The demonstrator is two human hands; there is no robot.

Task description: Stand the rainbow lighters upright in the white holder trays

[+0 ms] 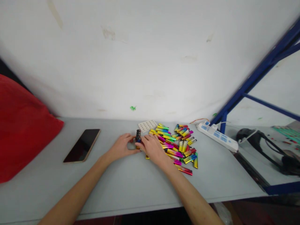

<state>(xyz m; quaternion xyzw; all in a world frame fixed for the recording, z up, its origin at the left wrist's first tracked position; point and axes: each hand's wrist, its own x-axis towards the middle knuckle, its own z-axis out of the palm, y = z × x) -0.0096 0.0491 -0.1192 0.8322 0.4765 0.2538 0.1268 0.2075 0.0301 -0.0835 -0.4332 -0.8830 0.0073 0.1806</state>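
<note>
Head view: the left hand (122, 146) and right hand (154, 149) each keep a narrow grip on a small dark object (138, 136) standing on the grey bench (131, 184). Rainbow lighters (179, 145) crowd the right hand, with a white tray (147, 125) behind. A phone (82, 145) and a red cushion (21, 125) lie to the left. To the right is a power strip (217, 136), its labels too small to read. The wall (140, 56) is white.

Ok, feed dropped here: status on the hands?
Left hand and right hand meet at small dark piece, grip unclear. Lighter pile crowds right hand.
</note>
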